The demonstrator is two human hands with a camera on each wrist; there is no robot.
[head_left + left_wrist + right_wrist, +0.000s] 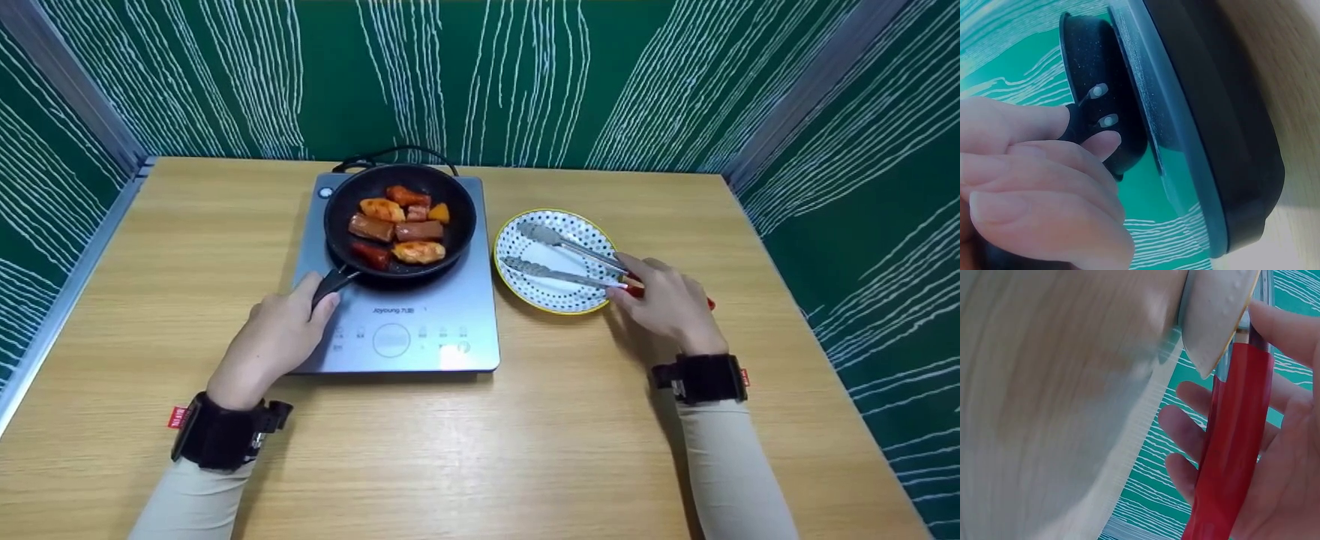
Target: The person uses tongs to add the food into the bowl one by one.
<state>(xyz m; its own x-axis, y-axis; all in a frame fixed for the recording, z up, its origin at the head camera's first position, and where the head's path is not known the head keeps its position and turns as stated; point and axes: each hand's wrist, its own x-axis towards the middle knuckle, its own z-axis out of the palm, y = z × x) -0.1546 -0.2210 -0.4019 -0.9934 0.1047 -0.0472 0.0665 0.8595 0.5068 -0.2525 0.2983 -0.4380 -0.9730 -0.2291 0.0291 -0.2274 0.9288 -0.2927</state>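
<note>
My left hand (pixel 274 330) grips the black handle (pixel 337 280) of a frying pan (pixel 459 201). The pan sits on a silver induction cooker (pixel 472 319). Inside it lie several pieces of food: brown blocks (pixel 371 227), browned wing-like pieces (pixel 418 252), dark red pieces (pixel 371 256) and a small yellow-orange chunk (pixel 439 214). On the right, my right hand (pixel 664 300) holds metal tongs (pixel 574 277) by their red handles (pixel 1235 433), fingers and thumb around them. The tongs' spread, scalloped tips extend over a dotted, yellow-rimmed plate (pixel 555 298). My palm hides part of the handles in the head view.
A black cable (pixel 405 148) loops behind the cooker, near the table's back edge. Green walls (pixel 525 82) with white streaks enclose the wooden table (pixel 450 450) at the back and sides. The plate stands just right of the cooker.
</note>
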